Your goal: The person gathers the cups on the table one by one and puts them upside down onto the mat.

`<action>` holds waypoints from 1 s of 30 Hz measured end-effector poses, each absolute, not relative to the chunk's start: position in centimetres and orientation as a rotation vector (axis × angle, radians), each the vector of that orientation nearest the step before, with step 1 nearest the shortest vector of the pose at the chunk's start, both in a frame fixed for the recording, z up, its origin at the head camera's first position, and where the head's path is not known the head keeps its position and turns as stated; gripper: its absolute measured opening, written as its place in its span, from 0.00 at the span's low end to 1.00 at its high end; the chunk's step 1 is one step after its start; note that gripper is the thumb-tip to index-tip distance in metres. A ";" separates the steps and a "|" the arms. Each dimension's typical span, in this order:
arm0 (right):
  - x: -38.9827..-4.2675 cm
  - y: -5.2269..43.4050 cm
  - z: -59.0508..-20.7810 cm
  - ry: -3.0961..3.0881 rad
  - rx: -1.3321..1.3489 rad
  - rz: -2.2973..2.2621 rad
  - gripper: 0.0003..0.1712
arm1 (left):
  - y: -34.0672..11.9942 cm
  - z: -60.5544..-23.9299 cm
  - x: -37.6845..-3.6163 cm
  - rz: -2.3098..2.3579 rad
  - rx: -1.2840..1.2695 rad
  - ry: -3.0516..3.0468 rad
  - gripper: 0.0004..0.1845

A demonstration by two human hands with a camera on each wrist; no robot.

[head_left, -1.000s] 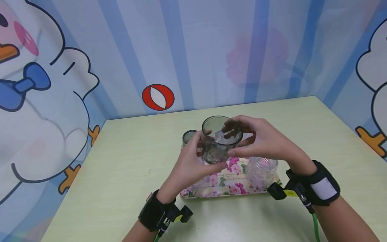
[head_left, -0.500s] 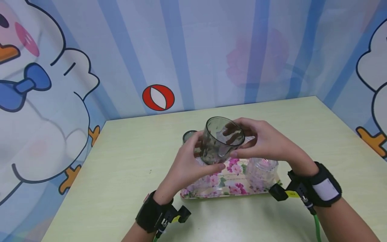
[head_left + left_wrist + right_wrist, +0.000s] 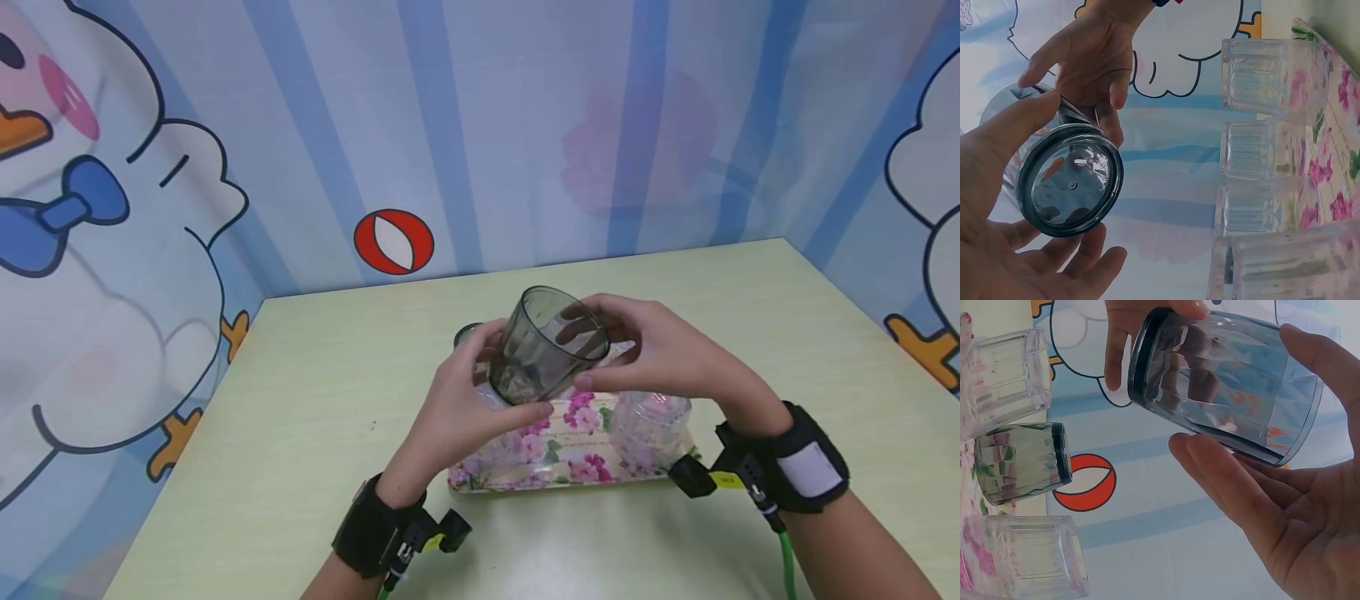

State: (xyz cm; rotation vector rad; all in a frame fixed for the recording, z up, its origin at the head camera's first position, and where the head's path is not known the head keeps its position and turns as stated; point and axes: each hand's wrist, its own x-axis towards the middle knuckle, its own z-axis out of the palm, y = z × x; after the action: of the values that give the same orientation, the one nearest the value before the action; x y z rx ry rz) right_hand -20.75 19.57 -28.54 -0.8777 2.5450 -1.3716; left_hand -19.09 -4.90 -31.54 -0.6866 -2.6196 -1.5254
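Observation:
A smoky grey glass (image 3: 551,346) is held in the air above a floral tray (image 3: 558,471), tilted with its mouth up and to the right. My left hand (image 3: 468,404) grips its base end, thumb on one side and fingers under it. My right hand (image 3: 663,354) holds the rim end, fingers curled round the far side. In the left wrist view the thick round base of the glass (image 3: 1069,187) faces the camera, with the right hand (image 3: 1094,56) behind it. The right wrist view shows the glass (image 3: 1222,381) lying between my right hand's thumb and fingers (image 3: 1235,487).
On the tray stand several clear ribbed glasses (image 3: 648,425) (image 3: 1266,75) and another grey glass (image 3: 465,333) (image 3: 1022,462) at the back left. The tray lies mid-table on a pale green top (image 3: 315,417), with printed walls close behind and on both sides.
The glass has tipped further over, from nearly upright to leaning, its base swinging toward my left hand. Both hands keep their hold and stay above the tray.

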 end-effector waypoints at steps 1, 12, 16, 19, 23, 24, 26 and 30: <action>-20.8 19.6 -28.5 2.548 -0.874 -1.366 0.38 | -5.0 -31.6 -19.1 -1.529 -0.688 -2.613 0.45; -20.8 19.7 -28.7 2.542 -0.874 -1.339 0.37 | -5.3 -31.7 -19.2 -1.570 -0.679 -2.575 0.46; -20.9 19.8 -28.9 2.519 -0.880 -1.353 0.37 | -5.4 -31.7 -19.2 -1.581 -0.677 -2.570 0.46; -21.0 19.8 -29.1 2.507 -0.881 -1.361 0.37 | -5.5 -31.6 -19.2 -1.585 -0.678 -2.566 0.46; -21.1 19.8 -29.3 2.503 -0.876 -1.356 0.37 | -5.5 -31.5 -19.2 -1.580 -0.680 -2.564 0.46; -21.1 19.9 -29.3 2.503 -0.875 -1.355 0.37 | -5.5 -31.5 -19.2 -1.580 -0.678 -2.564 0.46; -21.1 19.9 -29.4 2.503 -0.875 -1.350 0.37 | -5.6 -31.5 -19.2 -1.575 -0.678 -2.566 0.46; -21.1 19.9 -29.4 2.502 -0.877 -1.343 0.37 | -5.6 -31.4 -19.1 -1.583 -0.675 -2.560 0.46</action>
State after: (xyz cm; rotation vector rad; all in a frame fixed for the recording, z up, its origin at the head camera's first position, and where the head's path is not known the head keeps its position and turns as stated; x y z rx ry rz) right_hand -21.15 19.86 -29.45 -0.8765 2.5017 -1.3430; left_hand -19.11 -5.63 -31.39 -0.6747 -2.5601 -1.5829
